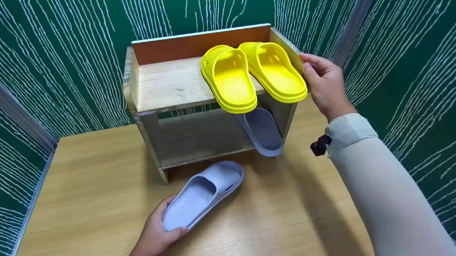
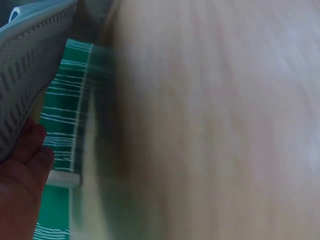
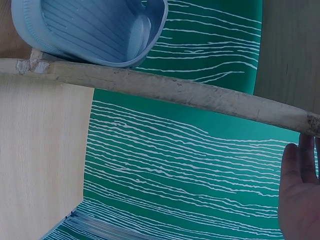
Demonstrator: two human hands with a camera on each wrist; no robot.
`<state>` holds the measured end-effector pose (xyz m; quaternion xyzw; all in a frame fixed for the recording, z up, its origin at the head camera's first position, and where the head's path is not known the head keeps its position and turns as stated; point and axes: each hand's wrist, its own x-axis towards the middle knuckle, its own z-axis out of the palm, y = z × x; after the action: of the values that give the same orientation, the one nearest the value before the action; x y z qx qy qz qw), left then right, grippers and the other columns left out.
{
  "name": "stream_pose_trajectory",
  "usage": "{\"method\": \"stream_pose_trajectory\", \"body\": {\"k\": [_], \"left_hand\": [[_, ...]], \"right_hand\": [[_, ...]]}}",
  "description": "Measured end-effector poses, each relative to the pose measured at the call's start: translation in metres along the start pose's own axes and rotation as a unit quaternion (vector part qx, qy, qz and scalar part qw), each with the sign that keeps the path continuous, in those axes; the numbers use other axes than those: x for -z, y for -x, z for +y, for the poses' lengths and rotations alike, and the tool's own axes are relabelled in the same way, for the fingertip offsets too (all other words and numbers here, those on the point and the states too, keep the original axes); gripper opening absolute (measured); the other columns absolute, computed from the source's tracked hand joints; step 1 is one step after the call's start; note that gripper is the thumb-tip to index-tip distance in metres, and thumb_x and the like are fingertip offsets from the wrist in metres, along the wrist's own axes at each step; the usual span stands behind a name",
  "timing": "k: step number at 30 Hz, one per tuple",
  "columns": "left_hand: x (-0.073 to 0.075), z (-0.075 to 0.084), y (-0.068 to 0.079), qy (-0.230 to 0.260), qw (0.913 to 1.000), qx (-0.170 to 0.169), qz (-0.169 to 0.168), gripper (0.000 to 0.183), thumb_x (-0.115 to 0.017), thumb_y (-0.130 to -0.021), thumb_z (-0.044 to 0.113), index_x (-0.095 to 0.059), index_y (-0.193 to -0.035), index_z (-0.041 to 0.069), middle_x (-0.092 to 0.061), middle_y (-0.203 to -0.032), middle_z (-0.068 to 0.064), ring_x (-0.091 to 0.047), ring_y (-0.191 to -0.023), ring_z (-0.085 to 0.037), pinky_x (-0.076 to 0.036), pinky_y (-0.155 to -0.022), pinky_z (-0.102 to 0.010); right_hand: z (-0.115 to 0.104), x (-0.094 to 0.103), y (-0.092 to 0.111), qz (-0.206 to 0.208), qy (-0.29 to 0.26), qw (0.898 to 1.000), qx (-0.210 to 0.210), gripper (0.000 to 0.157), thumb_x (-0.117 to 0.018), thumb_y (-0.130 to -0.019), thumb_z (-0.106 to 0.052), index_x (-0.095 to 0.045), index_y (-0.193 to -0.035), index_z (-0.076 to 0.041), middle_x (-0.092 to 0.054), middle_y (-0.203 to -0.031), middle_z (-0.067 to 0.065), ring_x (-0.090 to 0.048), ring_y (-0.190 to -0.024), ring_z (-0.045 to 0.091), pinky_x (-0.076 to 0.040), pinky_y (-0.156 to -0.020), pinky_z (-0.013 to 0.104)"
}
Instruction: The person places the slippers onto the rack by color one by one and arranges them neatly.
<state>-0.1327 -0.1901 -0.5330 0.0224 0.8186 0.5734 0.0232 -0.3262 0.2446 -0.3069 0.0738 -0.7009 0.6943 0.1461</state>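
Observation:
My left hand grips a pale lilac-grey slipper by its heel, thumb along one side and fingers along the other. The slipper's toe points up and right, in front of a small wooden shoe rack. In the left wrist view, the slipper's patterned sole shows beside the fingers. Over on the right, my right hand holds the rack's right side panel near its upper front, between thumb and fingers. A matching grey slipper lies on the lower shelf, heel outward.
Two yellow clogs sit on the right half of the top shelf, heels over its front edge. The rack stands on a wooden table. Green walls with white streaks enclose the back and both sides.

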Motion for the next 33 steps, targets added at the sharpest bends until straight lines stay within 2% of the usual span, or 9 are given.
{"method": "stream_pose_trajectory", "body": {"k": [8, 16, 24, 30, 33], "left_hand": [[0.001, 0.025, 0.004, 0.018, 0.9995, -0.024, 0.006, 0.092, -0.091, -0.068, 0.010, -0.053, -0.152, 0.008, -0.063, -0.137, -0.014, -0.057, -0.113, -0.023, -0.045, -0.098, -0.033], [-0.007, 0.041, 0.004, 0.035, 0.9978, -0.048, 0.029, 0.092, -0.091, -0.068, 0.009, -0.052, -0.152, 0.006, -0.062, -0.139, -0.016, -0.057, -0.113, -0.025, -0.047, -0.097, -0.032], [-0.023, 0.053, 0.002, 0.031, 0.9949, -0.068, 0.067, 0.093, -0.091, -0.069, 0.010, -0.050, -0.152, 0.005, -0.062, -0.139, -0.019, -0.059, -0.114, -0.028, -0.049, -0.098, -0.039], [-0.040, 0.058, -0.003, 0.015, 0.9906, -0.085, 0.106, 0.095, -0.092, -0.070, 0.015, -0.047, -0.153, 0.000, -0.060, -0.143, -0.022, -0.060, -0.124, -0.034, -0.047, -0.107, -0.053], [-0.048, 0.059, -0.005, 0.009, 0.9892, -0.083, 0.120, 0.097, -0.092, -0.071, 0.017, -0.045, -0.154, 0.000, -0.058, -0.147, -0.022, -0.059, -0.127, -0.036, -0.045, -0.109, -0.055]], "right_hand": [[0.004, 0.002, -0.003, 0.002, 0.005, 1.000, 0.002, 0.043, -0.068, -0.098, -0.032, -0.070, -0.139, -0.019, -0.059, -0.146, 0.007, -0.062, -0.125, 0.027, -0.054, -0.104, 0.027], [0.001, 0.000, -0.002, 0.002, 0.002, 1.000, -0.003, 0.042, -0.068, -0.099, -0.031, -0.070, -0.139, -0.019, -0.059, -0.146, 0.007, -0.063, -0.125, 0.027, -0.054, -0.105, 0.028], [-0.002, -0.003, 0.002, 0.000, 0.006, 1.000, 0.006, 0.042, -0.067, -0.100, -0.030, -0.069, -0.140, -0.018, -0.059, -0.145, 0.008, -0.064, -0.122, 0.027, -0.054, -0.104, 0.028], [-0.003, -0.003, 0.004, 0.002, 0.002, 1.000, 0.004, 0.042, -0.067, -0.100, -0.030, -0.069, -0.140, -0.018, -0.059, -0.145, 0.008, -0.063, -0.123, 0.027, -0.054, -0.105, 0.028], [-0.004, -0.003, 0.004, 0.003, 0.001, 1.000, 0.002, 0.041, -0.067, -0.100, -0.029, -0.069, -0.140, -0.018, -0.059, -0.144, 0.008, -0.063, -0.124, 0.027, -0.054, -0.105, 0.028]]}}
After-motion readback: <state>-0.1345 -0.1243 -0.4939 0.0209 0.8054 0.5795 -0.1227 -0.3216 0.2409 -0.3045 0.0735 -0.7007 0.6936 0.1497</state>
